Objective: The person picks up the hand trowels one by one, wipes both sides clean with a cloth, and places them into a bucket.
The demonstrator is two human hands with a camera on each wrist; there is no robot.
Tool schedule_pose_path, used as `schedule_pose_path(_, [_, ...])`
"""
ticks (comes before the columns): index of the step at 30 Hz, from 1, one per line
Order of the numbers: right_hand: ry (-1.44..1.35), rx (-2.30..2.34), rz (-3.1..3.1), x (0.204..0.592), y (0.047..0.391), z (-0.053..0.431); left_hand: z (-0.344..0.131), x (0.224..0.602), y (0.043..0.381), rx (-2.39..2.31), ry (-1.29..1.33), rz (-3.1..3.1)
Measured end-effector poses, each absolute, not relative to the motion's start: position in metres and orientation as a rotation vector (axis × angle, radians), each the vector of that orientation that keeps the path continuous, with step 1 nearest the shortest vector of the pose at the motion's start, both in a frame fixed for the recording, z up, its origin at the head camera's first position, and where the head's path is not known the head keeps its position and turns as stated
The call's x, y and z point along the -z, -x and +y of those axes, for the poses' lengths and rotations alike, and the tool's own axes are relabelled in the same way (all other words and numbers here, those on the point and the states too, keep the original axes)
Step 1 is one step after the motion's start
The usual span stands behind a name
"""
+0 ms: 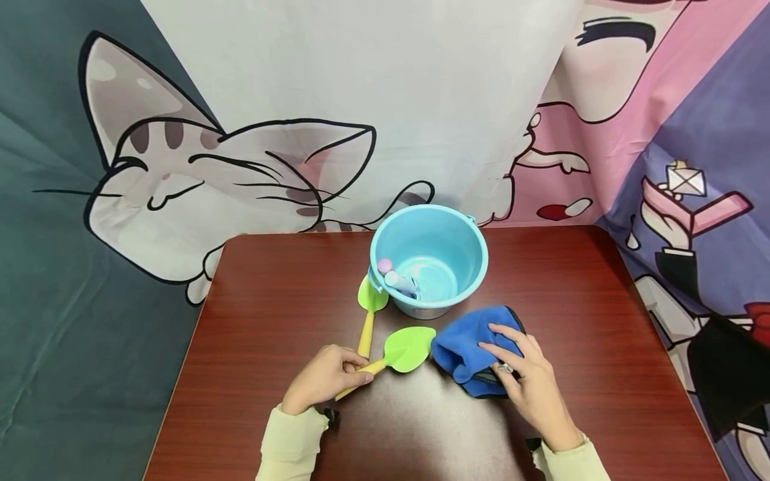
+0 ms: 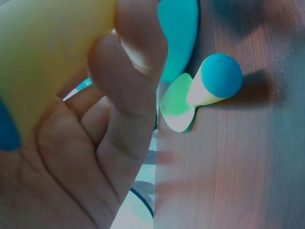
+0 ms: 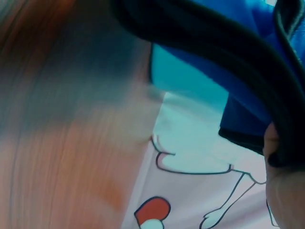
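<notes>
Left hand (image 1: 327,375): thumb and fingers pinch the yellow handle of a shovel (image 1: 409,349).
Shovel: above the table (image 1: 252,321), green blade out to the right of the fingers; long axis slants from the left hand up toward the cloth (image 1: 472,341).
Gap at the blade tip: right by the cloth's left edge; touching or not, I cannot tell.
Right hand (image 1: 535,387): holds the cloth from its right side, fingers spread over it.
Bucket (image 1: 421,227): beyond both, between the hands.
Spare shovel (image 1: 373,297): lies nearer the left hand, blade beside the bucket.
</notes>
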State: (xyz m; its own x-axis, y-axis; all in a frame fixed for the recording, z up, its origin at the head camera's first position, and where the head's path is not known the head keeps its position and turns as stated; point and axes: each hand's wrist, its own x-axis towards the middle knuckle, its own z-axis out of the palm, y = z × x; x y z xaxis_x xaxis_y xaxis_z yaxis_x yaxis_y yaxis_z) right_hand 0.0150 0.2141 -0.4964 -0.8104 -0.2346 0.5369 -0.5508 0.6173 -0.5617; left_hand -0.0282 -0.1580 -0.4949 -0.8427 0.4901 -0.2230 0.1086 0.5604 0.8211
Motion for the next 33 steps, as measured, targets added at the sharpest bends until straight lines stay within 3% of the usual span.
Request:
schedule_pose_path(15, [-0.945, -1.264, -2.289, 0.492, -0.011, 0.157, -0.142, 0.502, 0.030, -1.171, -0.591, 2.335])
schedule_pose_path(33, [-0.970, -1.024, -2.580, 0.509, -0.011, 0.155, -0.131, 0.494, 0.031, -1.182, -0.709, 2.299])
